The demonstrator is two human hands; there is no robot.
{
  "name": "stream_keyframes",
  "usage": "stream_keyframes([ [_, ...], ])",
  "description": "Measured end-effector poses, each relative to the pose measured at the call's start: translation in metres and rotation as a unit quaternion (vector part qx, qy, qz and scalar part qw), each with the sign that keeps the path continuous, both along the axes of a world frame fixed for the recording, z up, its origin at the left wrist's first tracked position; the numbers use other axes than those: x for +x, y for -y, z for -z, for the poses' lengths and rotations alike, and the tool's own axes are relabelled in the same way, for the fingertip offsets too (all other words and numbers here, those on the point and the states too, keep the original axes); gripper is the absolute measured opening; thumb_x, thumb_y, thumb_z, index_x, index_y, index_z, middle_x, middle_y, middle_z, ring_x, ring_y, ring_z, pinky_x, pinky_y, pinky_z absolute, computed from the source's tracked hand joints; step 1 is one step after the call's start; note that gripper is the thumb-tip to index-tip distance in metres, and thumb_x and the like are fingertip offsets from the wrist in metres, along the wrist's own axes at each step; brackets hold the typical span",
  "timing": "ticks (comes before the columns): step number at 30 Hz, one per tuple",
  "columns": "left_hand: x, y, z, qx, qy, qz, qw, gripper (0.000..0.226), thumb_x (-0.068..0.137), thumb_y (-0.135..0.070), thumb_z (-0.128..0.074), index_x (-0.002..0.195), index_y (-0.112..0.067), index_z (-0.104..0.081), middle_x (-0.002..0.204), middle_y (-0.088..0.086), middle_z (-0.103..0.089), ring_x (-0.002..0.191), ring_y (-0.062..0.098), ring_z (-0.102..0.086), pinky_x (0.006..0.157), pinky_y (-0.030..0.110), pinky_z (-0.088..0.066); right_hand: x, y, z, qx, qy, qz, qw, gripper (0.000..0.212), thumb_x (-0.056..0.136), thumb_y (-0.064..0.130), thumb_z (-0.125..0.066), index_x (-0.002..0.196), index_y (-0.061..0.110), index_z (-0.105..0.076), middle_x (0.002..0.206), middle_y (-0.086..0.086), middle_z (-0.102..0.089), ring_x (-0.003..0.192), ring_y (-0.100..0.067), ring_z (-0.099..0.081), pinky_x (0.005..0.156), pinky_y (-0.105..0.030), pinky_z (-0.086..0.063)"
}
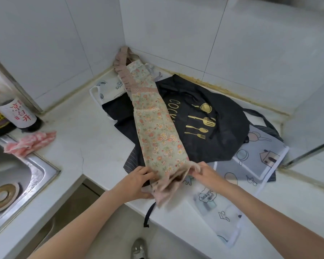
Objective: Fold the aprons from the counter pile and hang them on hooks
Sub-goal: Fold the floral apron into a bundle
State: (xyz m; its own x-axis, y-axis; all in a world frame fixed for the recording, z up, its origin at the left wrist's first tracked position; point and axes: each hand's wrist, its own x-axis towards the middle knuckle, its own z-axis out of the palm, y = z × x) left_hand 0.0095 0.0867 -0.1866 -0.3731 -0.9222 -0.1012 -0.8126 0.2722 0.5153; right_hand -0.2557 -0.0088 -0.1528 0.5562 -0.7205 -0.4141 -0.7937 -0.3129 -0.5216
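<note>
Hands meet at the near hem of a long floral cotton apron (157, 135), already narrowed into a lengthwise strip that runs from the tiled corner of the white stone counter (94, 146) down to its front edge. It lies across a black apron printed with gold cutlery (204, 118), with a translucent grey cartoon-print apron (256, 159) just beside and partly beneath that. The left hand (138, 182) grips the beige ruffled hem from the left side; the right hand (202, 172) pinches the same hem from the right, fingers curled into the gathered cloth.

The step in hand looks like the crosswise fold. To do it well, both hands should lift the hem evenly, keep the side edges stacked, and carry it toward the bib so the strip halves squarely. The ruffle is bunched, so it likely needs smoothing flat first. Lifting low should avoid dragging the black apron underneath. No hooks show in this view.
</note>
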Motion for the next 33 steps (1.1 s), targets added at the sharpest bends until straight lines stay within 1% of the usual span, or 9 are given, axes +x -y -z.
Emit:
stream_keyframes([
  [4, -0.011, 0.001, -0.003, 0.054, -0.128, -0.169, 0.976, 0.068, 0.076, -0.07, -0.045, 0.102, -0.011, -0.068, 0.104, 0.001, -0.064, 0.092, 0.018, -0.055, 0.079, 0.019, -0.04, 0.022, 0.014, -0.006, 0.189, 0.17, 0.247, 0.935, 0.041, 0.098, 0.038, -0.044, 0.094, 0.002, -0.063, 0.068, -0.006, -0.063, 0.048, -0.008, -0.055, 0.05, -0.017, -0.041],
  [9, -0.006, 0.007, -0.018, 0.155, -0.201, -0.268, 0.93, 0.047, 0.096, -0.032, -0.051, 0.057, -0.01, -0.037, 0.056, -0.003, -0.033, 0.045, 0.004, -0.034, 0.051, 0.016, -0.03, 0.02, 0.009, -0.007, 0.231, 0.238, 0.212, 0.919, 0.02, 0.088, 0.014, -0.065, 0.106, 0.018, -0.058, 0.082, -0.001, -0.065, 0.062, -0.011, -0.058, 0.055, -0.02, -0.044],
  [13, -0.004, 0.012, -0.028, 0.217, -0.234, -0.253, 0.913, 0.022, 0.091, -0.033, -0.058, 0.072, -0.022, -0.063, 0.073, -0.011, -0.061, 0.07, -0.001, -0.056, 0.068, 0.01, -0.04, 0.03, 0.007, -0.001, 0.163, 0.18, 0.219, 0.945, 0.03, 0.09, 0.03, -0.062, 0.067, 0.013, -0.053, 0.057, 0.001, -0.049, 0.053, -0.01, -0.045, 0.053, -0.02, -0.036],
  [17, -0.004, 0.014, -0.038, 0.226, -0.344, -0.338, 0.846, 0.029, 0.09, -0.032, -0.06, 0.082, -0.007, -0.072, 0.089, 0.0, -0.072, 0.074, 0.002, -0.064, 0.063, 0.006, -0.045, 0.046, 0.012, -0.002, 0.158, 0.132, 0.25, 0.946, 0.049, 0.095, 0.051, -0.041, 0.071, 0.01, -0.049, 0.056, -0.005, -0.045, 0.046, -0.011, -0.044, 0.044, -0.02, -0.034],
  [23, -0.01, 0.009, -0.036, 0.185, -0.118, -0.419, 0.881, 0.054, 0.098, -0.041, -0.043, 0.057, -0.007, -0.053, 0.064, 0.006, -0.056, 0.064, 0.021, -0.052, 0.056, 0.023, -0.037, 0.069, 0.015, 0.001, 0.119, 0.036, 0.3, 0.946, 0.047, 0.1, 0.045, -0.029, 0.067, 0.012, -0.038, 0.06, -0.004, -0.042, 0.046, -0.017, -0.042, 0.04, -0.022, -0.029],
  [26, -0.019, 0.009, -0.045, -0.133, 0.1, -0.395, 0.904, 0.033, 0.098, -0.029, -0.037, 0.074, -0.011, -0.052, 0.08, 0.004, -0.055, 0.081, 0.025, -0.053, 0.069, 0.033, -0.037, 0.076, 0.017, -0.004, 0.133, 0.005, 0.314, 0.94, 0.045, 0.101, 0.042, -0.022, 0.086, 0.006, -0.044, 0.063, -0.006, -0.043, 0.047, -0.016, -0.041, 0.043, -0.024, -0.031],
  [28, -0.034, 0.008, -0.041, -0.29, 0.106, -0.23, 0.923, 0.021, 0.089, -0.027, -0.042, 0.097, -0.011, -0.052, 0.101, 0.007, -0.059, 0.09, 0.026, -0.052, 0.076, 0.034, -0.04, 0.078, 0.018, -0.007, 0.132, -0.018, 0.305, 0.943, 0.042, 0.102, 0.04, -0.02, 0.099, 0.006, -0.043, 0.063, -0.007, -0.045, 0.047, -0.017, -0.043, 0.044, -0.025, -0.033],
  [30, -0.046, 0.007, -0.022, -0.264, 0.137, -0.056, 0.953, 0.037, 0.088, -0.04, -0.04, 0.117, -0.017, -0.049, 0.119, 0.006, -0.059, 0.106, 0.026, -0.055, 0.087, 0.041, -0.048, 0.079, 0.018, -0.009, 0.13, -0.034, 0.292, 0.947, 0.041, 0.102, 0.041, -0.02, 0.102, 0.007, -0.044, 0.063, -0.008, -0.047, 0.047, -0.017, -0.045, 0.043, -0.024, -0.035],
  [33, -0.041, 0.01, -0.001, -0.131, 0.219, -0.016, 0.967, 0.058, 0.085, -0.058, -0.029, 0.134, -0.029, -0.038, 0.132, 0.002, -0.057, 0.117, 0.03, -0.057, 0.089, 0.053, -0.049, 0.075, 0.015, -0.01, 0.09, -0.008, 0.26, 0.961, 0.044, 0.1, 0.042, -0.028, 0.081, 0.009, -0.049, 0.061, -0.006, -0.054, 0.046, -0.016, -0.051, 0.045, -0.027, -0.044],
])
